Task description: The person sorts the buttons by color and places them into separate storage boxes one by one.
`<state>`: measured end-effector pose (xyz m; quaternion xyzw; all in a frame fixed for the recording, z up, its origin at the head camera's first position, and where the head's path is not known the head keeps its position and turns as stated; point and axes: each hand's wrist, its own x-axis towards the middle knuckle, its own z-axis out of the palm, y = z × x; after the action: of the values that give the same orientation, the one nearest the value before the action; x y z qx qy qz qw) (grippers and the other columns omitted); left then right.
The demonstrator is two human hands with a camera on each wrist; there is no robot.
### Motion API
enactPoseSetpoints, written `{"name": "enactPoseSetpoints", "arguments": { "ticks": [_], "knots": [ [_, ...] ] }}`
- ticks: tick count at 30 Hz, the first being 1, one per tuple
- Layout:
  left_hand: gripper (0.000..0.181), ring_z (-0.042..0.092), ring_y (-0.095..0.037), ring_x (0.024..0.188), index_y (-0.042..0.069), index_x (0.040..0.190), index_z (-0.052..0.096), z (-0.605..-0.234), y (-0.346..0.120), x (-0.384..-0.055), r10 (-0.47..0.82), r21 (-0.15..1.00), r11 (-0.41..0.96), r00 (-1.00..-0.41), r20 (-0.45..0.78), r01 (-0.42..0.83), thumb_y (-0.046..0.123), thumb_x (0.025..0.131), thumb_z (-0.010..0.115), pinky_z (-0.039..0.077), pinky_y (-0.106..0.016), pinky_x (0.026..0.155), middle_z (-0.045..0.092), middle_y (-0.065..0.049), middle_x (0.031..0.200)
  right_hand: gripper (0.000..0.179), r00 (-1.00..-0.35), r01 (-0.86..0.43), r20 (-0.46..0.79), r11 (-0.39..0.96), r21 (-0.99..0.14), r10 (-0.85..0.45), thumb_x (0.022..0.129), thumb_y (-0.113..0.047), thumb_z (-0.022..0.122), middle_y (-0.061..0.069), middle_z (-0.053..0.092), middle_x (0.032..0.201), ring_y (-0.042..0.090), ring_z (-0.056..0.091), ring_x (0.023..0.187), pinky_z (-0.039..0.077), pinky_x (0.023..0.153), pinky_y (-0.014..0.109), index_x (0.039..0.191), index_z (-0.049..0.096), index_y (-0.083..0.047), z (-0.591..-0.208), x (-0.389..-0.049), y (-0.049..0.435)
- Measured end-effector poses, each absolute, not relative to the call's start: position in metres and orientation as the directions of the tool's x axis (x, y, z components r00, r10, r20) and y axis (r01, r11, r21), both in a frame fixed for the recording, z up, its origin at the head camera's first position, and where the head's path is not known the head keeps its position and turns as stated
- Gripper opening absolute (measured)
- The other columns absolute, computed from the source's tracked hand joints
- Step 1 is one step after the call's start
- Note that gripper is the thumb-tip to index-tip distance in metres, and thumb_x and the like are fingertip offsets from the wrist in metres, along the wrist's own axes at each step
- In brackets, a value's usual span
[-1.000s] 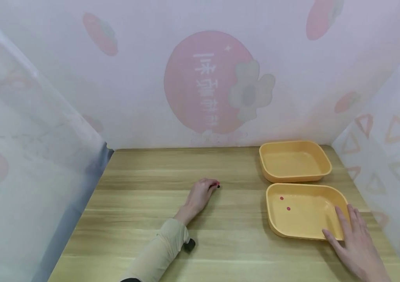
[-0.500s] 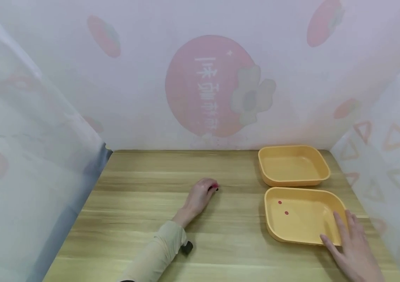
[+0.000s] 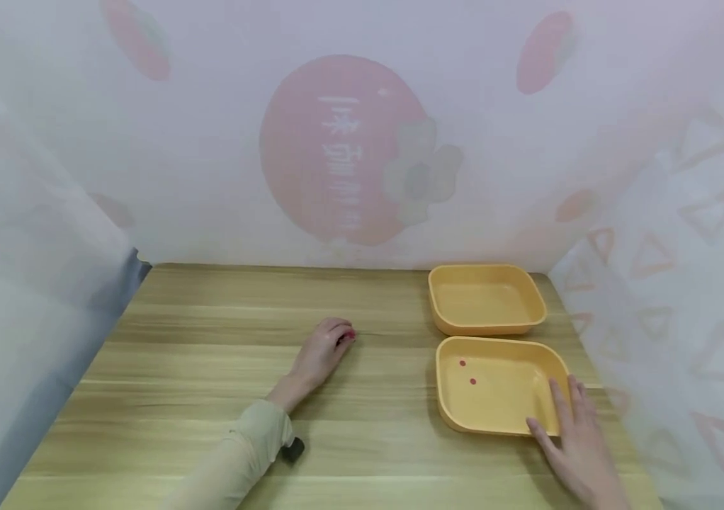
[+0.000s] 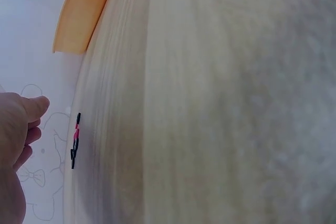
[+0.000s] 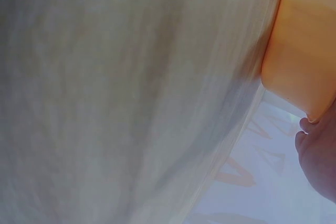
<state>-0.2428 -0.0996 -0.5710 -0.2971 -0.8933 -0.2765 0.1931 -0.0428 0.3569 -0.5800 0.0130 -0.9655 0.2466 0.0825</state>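
Small thin black and pink-red pieces [image 4: 76,137] lie on the table in the left wrist view; their kind is unclear. My left hand [image 3: 320,352] is over them with loosely curled fingers, and in the head view only a pink-red bit [image 3: 351,334] shows at the fingertips. Nothing is seen held by that hand, though the inside of its fingers is hidden. At the right, my right hand [image 3: 581,453] rests with spread fingers on the near right corner of a yellow tray [image 3: 515,407]. Two small red discs [image 3: 467,372] lie inside this tray.
Another yellow tray [image 3: 486,301] stands right behind the near one, by the back wall. The wood-grain table [image 3: 387,397] is closed in by pale printed sheets at the back and both sides. A dark block [image 3: 293,450] sits at the left sleeve's cuff.
The whole head view has shifted, so everything appears further left. The black piece seen earlier below the red one is now mostly covered by the left hand. Both hands otherwise keep their places.
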Motion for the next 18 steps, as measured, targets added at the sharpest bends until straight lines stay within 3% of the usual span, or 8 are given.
{"name": "enactPoseSetpoints", "arguments": {
  "ticks": [8,18],
  "knots": [
    [0.008,0.072,-0.028,0.105,0.001,0.099,0.08,-0.5695,-0.1026,-0.2409,0.407,0.36,0.68,-0.737,0.54,0.639,-0.001,0.093,0.085,0.066,-0.042,0.092,0.077,-0.011,0.107,0.087,-0.987,-0.064,0.16,0.874,-0.481,0.016,0.112,-0.043,0.059,0.03,-0.005,0.183,0.053,-0.007,0.171,-0.001,0.136,0.076,0.176,0.013,-0.005,-0.5745,-0.0469,0.354],
    [0.01,0.073,-0.029,0.108,0.001,0.101,0.08,-0.5724,-0.0957,-0.2369,0.409,0.371,0.681,-0.747,0.524,0.632,0.001,0.093,0.086,0.066,-0.042,0.096,0.077,-0.012,0.11,0.087,-0.991,-0.044,0.134,0.875,-0.482,0.024,0.112,-0.043,0.06,0.031,-0.003,0.183,0.058,-0.003,0.169,0.007,0.129,0.086,0.176,0.014,-0.005,-0.5736,-0.0431,0.3593]
  ]
}}
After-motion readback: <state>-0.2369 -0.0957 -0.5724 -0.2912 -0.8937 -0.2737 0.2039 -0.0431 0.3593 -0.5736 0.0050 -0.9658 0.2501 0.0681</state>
